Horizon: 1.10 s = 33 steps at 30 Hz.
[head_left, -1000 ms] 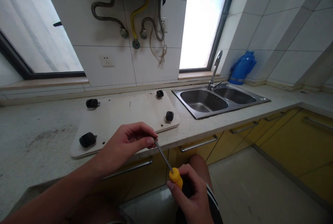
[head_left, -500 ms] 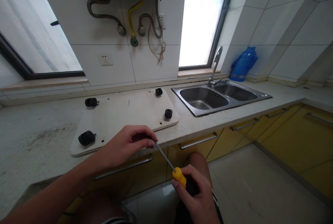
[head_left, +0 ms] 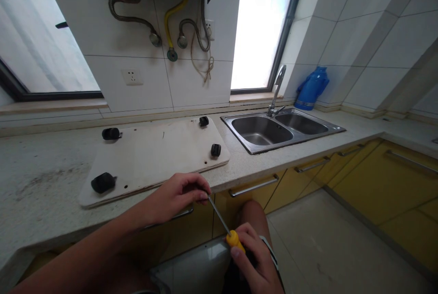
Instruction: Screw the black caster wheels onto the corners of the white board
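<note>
My right hand (head_left: 256,257) is wrapped round the yellow-and-black handle of a screwdriver (head_left: 232,239). Its thin metal shaft slants up and to the left. At the far end, the thumb and fingers of my left hand (head_left: 179,196) are pinched round the screwdriver's tip; whether a small part sits there too is hidden. Both hands are in front of the counter edge. Behind them a pale wooden board (head_left: 160,155) lies on the counter, with a black castor (head_left: 103,183) near its front left corner and similar ones near its other corners. Small dark holes show in the board.
To the right of the board is a double steel sink (head_left: 252,150) with a tap (head_left: 278,86). A blue flask (head_left: 312,89) stands beyond it. Yellow cabinets (head_left: 290,189) with bar handles run under the counter (head_left: 41,166). Hoses (head_left: 130,18) hang on the wall.
The view has shifted slightly, so the board and sink appear farther left. Both hands keep their grip on the screwdriver, and its tip appears slightly lower in view.
</note>
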{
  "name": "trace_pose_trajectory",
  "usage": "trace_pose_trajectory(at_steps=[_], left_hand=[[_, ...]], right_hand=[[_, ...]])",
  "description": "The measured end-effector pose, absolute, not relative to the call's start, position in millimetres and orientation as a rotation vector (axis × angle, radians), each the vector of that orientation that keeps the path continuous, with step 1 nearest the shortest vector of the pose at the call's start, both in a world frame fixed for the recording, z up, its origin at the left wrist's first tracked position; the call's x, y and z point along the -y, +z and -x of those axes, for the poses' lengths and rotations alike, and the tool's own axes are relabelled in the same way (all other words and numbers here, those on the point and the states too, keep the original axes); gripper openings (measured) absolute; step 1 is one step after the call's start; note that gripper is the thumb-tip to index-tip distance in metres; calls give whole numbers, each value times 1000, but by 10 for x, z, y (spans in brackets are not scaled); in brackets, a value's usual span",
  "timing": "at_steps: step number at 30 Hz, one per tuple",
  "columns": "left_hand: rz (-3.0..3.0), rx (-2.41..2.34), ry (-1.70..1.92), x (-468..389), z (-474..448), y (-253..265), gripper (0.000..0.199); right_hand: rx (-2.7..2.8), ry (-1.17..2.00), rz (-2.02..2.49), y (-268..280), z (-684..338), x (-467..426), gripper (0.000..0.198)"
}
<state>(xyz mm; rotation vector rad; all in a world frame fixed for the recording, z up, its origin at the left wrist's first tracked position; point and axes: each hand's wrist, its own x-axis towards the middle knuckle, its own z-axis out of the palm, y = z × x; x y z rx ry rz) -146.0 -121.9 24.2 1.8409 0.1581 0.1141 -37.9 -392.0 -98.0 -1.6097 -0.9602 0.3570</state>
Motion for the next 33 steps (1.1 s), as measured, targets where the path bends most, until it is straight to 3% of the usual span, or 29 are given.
trace_pose_trajectory(at_steps=[12, 17, 21, 27, 31, 33], left_hand=[[-1923, -119, 162, 1126, 1388, 254, 18], [-1809, -48, 178, 1068, 1300, 187, 34], [-1896, -104, 393, 963, 1140, 208, 41], [-2302, -242, 670, 716, 562, 142, 51], [-2536, -58, 538, 459, 157, 64, 73], [-2523, 18, 421, 335, 54, 53, 74]], right_hand=[[788, 269, 1588, -1019, 260, 3959, 30], [709, 354, 1467, -1106, 254, 3988, 29], [595, 383, 1350, -1156, 257, 3978, 32], [585, 159, 1430, -1063, 110, 4000, 30], [509, -1, 1517, -1021, -28, 4035, 35], [453, -94, 1546, -1004, -102, 4062, 40]])
